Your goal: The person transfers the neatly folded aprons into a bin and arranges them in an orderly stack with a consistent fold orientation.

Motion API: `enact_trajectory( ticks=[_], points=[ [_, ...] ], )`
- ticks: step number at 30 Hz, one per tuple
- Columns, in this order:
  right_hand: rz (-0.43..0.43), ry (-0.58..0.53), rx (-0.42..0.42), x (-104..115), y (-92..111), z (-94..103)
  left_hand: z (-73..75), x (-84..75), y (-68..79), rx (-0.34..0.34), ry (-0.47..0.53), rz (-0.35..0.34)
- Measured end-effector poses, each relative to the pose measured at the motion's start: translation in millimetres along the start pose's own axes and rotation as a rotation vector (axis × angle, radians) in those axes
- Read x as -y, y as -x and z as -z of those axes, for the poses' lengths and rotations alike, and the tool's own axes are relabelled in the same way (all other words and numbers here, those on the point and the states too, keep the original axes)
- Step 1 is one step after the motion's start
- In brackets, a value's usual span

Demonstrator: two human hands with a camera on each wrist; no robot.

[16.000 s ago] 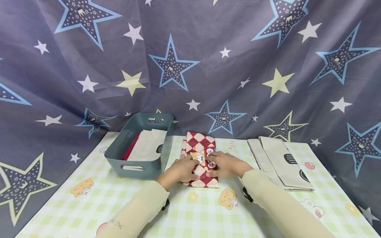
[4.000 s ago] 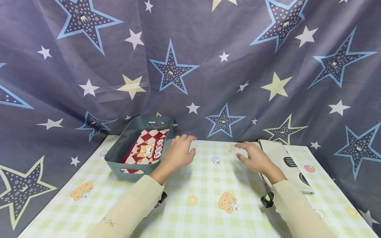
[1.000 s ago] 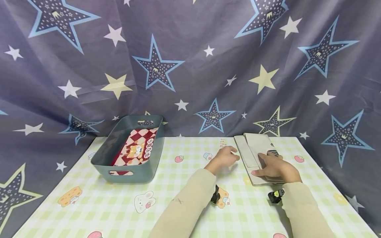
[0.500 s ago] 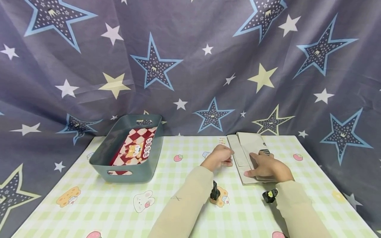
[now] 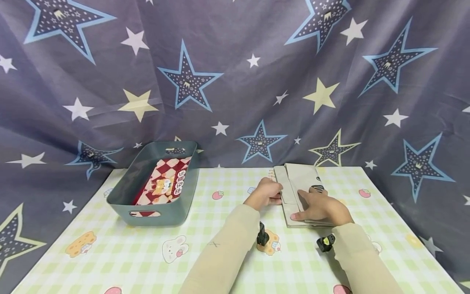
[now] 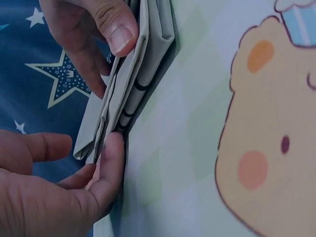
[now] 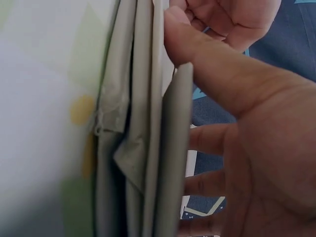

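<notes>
A folded off-white cloth [image 5: 300, 177] with black printed marks lies at the back right of the table. My left hand [image 5: 264, 192] is at its left edge. In the left wrist view, the left hand's fingertips [image 6: 114, 148] slip under the edge of the layers, while the left thumb [image 6: 52, 147] stays apart. My right hand [image 5: 322, 206] rests spread on top of the cloth. The right wrist view shows several stacked cloth layers [image 7: 148, 113] side-on, with the right thumb [image 7: 212, 64] and fingers lying against the top layer.
A grey-green plastic basket [image 5: 161, 221] stands at the back left, holding a folded red-and-cream checked cloth [image 5: 167, 177] with a cartoon print. A green checked tablecloth [image 5: 136, 261] covers the table. Behind hangs a dark star-patterned curtain [image 5: 220, 102].
Earlier the checked cloth lay mid-table under both hands; it is now in the basket. Over the last second the off-white cloth has slid left with my right hand on it, and my left hand has met its edge.
</notes>
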State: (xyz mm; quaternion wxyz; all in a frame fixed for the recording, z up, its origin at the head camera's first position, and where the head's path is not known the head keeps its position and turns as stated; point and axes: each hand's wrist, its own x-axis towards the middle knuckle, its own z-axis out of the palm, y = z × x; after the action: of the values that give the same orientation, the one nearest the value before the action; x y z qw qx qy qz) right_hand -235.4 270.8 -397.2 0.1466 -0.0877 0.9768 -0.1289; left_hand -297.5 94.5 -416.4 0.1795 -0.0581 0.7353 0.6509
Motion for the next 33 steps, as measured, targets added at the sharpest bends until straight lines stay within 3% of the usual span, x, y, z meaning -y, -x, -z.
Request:
enact_trajectory(
  ticks=[9, 14, 18, 23, 25, 33],
  points=[
    [0.109, -0.088, -0.06, -15, 6, 8.4, -1.5, 1.7, -0.7, -0.079, -0.008, 0.02],
    [0.148, -0.173, -0.201, -42, 12, 17.9, -2.3, 1.5, 2.1, -0.091, 0.023, 0.017],
    [0.038, -0.259, -0.29, -63, 17, 20.9, -4.5, 0.4, 1.0, -0.098, -0.003, 0.016],
    [-0.144, -0.553, -0.262, -79, 16, 18.0, -6.4, -1.2, -0.3, -0.104, -0.062, 0.009],
    [-0.188, -0.624, -0.243, -82, 15, 16.1, -6.9, -1.9, -0.8, -0.11, -0.094, 0.006],
    [-0.205, -0.727, -0.211, -79, 9, 10.1, -10.4, -3.9, -3.3, -0.123, -0.15, 0.013]
  ],
)
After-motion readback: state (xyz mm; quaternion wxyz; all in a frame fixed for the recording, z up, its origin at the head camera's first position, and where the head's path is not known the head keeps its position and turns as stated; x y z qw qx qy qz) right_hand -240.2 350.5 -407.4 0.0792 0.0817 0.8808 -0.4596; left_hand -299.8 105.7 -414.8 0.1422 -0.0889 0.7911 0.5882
